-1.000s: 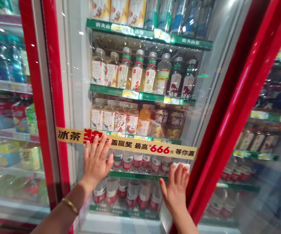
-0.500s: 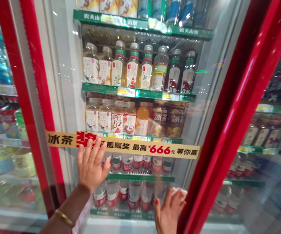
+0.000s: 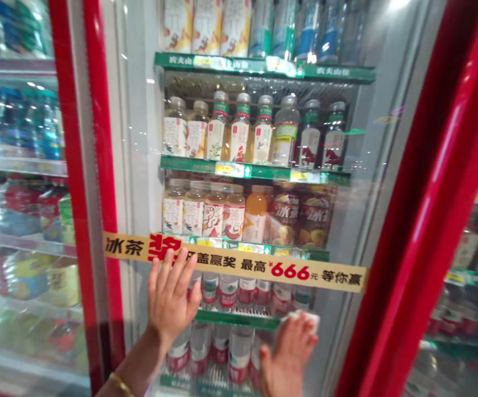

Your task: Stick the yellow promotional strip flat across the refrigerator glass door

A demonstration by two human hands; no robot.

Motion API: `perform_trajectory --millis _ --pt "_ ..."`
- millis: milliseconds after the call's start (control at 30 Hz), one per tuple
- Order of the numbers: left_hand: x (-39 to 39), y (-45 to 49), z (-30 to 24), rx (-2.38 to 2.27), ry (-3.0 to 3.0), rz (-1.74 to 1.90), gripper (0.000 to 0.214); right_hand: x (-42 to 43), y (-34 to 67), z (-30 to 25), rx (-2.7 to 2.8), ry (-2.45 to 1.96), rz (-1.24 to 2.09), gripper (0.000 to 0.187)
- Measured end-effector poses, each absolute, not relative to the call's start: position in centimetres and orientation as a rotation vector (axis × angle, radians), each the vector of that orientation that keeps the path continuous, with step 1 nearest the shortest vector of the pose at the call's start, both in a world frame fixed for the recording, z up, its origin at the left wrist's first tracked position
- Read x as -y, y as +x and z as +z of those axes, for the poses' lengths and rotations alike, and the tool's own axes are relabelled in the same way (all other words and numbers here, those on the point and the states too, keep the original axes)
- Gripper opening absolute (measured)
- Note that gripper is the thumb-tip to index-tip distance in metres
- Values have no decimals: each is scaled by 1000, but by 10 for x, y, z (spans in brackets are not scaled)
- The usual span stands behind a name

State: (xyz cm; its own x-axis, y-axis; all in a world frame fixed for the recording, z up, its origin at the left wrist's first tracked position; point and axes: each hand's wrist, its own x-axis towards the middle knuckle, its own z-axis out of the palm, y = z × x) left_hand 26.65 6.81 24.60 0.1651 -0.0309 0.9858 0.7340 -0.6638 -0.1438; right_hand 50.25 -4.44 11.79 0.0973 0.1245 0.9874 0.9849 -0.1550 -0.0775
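My left hand lies flat and open on the glass door of a drinks fridge, fingertips touching a yellow banner sticker with red "666". My right hand presses a small white cloth against the glass lower right, fingers over it; the hand is blurred. A gold bangle is on my left wrist. Behind the glass stand rows of tea and juice bottles on green shelves.
The door's red frame slants down on the right, another red frame post stands on the left. Neighbouring fridges with bottles show on both sides. Water bottles with red labels fill the lower shelves.
My right hand with the cloth went down the glass and has come slightly back up and left. My left hand stays planted on the glass. The view has shifted a little.
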Motion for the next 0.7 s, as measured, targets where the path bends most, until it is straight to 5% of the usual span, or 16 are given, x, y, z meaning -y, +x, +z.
perform_trajectory --millis 167,300,433,600,700 --pt "-67 266 246 677 -1812 -1559 78 41 523 199 970 -1573 -963 91" --pt "-67 268 249 658 -1821 -1576 78 25 474 147 1625 -1295 -1513 83" --pt "-67 258 240 638 -1852 -1534 79 45 486 108 1824 -978 -1675 64" --pt "-75 222 189 708 -1877 -1405 77 60 532 210 1579 -1361 -1475 91" --pt "-83 208 162 736 -1820 -1427 80 43 515 272 1276 -1491 -1224 79"
